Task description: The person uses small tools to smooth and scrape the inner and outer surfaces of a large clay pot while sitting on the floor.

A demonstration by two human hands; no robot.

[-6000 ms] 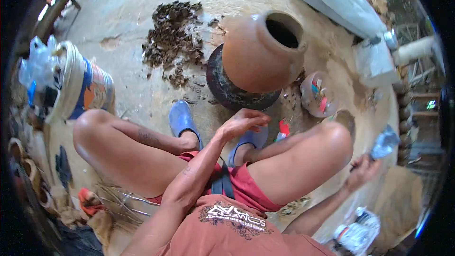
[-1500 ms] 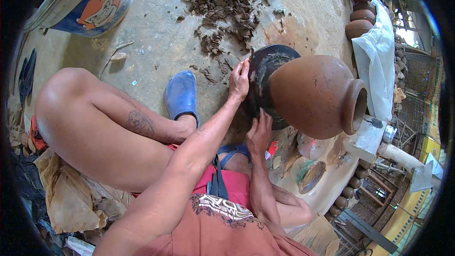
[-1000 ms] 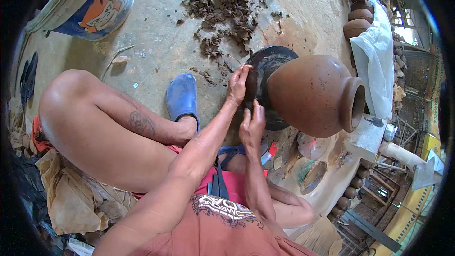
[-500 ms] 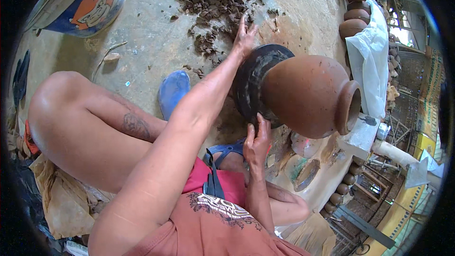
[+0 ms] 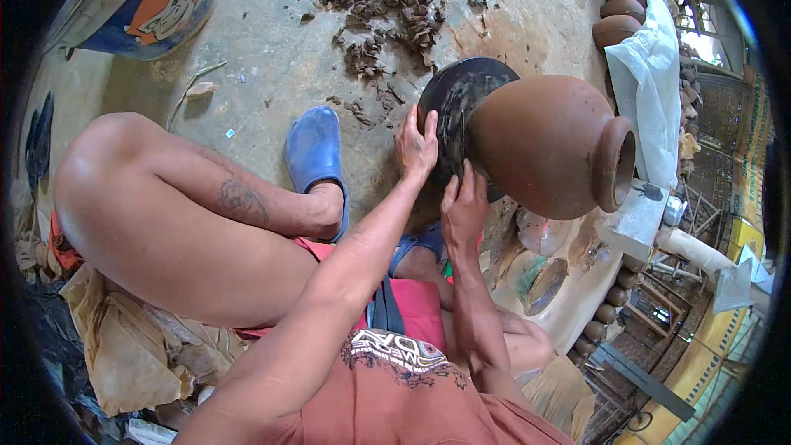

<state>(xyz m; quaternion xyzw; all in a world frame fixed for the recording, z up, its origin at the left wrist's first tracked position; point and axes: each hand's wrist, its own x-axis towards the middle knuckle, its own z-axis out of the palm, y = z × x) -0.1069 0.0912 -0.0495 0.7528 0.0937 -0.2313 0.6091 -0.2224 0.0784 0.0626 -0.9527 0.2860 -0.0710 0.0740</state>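
Judged step: handling dark disc (image 5: 446,92) under clay pot (image 5: 544,144). Left hand (image 5: 417,148) at left rim, fingers released; right hand (image 5: 466,204) nearer, grasp unclear. Next move calls for steady contact.

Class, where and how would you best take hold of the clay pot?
Likely by the neck, coming from the mouth end: it narrows behind the thick rim, which offers a ledge, while the belly bulges wide and the opposite end meets the dark disc.
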